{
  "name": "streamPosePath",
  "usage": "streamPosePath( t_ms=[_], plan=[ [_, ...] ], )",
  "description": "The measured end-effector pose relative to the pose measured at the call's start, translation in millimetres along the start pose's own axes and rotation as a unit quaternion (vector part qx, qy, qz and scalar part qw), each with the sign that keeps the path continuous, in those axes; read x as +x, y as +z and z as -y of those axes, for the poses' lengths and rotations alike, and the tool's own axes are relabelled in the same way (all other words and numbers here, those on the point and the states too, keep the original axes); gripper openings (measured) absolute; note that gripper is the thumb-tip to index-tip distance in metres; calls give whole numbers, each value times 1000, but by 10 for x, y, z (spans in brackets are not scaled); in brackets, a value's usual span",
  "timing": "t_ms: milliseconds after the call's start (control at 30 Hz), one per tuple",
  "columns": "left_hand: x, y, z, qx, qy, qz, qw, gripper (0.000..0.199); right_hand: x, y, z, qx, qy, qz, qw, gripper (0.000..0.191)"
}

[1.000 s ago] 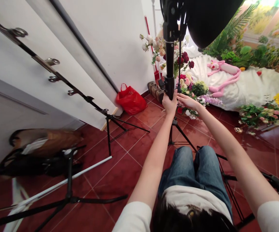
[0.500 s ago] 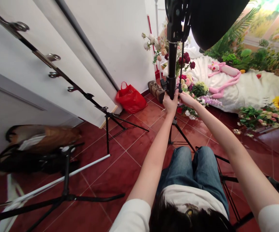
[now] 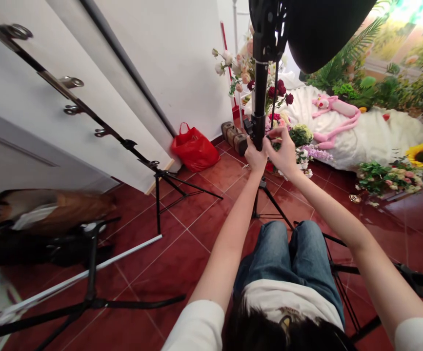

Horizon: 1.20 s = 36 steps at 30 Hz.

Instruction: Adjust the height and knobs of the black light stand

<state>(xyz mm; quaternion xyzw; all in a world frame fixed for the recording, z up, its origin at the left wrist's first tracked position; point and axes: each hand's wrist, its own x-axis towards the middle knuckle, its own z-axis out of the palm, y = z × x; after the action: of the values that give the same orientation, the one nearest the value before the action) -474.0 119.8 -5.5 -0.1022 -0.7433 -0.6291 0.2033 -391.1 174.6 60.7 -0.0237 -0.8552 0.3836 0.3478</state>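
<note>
Black metal light-stand pole stands upright beneath a black softbox. Left hand is clamped around the pole; right hand sits beside it, fingers at the pole, grip undeterminable.

Left forearm and right forearm both reach forward and up, converging. Left hand is closed in an upright grip. Right hand sits just beside it, wrist bent, fingers curled over toward the left hand.

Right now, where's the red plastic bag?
In the head view, the red plastic bag sits on the red tile floor against the white wall, left of the black light stand.
</note>
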Motion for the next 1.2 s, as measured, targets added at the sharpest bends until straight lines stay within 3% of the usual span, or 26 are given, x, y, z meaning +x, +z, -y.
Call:
streamPosePath(
  t_ms=[167,367,600,867,1067,1200],
  plan=[
    [18,-45,-25,-2,-8,15,1000,23,233,258,105,-4,-3,84,996,65],
    [-27,-68,-52,58,-42,1,997,29,413,321,13,-53,21,85,995,57],
    [-67,-89,-102,31,34,-2,999,39,752,245,87,0,-75,36,997,54],
    [-70,-34,-16,-8,71,-33,997,45,1264,-95,415,-20,-148,23,989,59],
    [-55,3,62,6,78,-17,997,46,1156,-152,571,-39,-138,6,990,49],
    [-48,12,73,20,70,-19,997,47,756,-144,351,21,-120,25,992,46]
  ],
)
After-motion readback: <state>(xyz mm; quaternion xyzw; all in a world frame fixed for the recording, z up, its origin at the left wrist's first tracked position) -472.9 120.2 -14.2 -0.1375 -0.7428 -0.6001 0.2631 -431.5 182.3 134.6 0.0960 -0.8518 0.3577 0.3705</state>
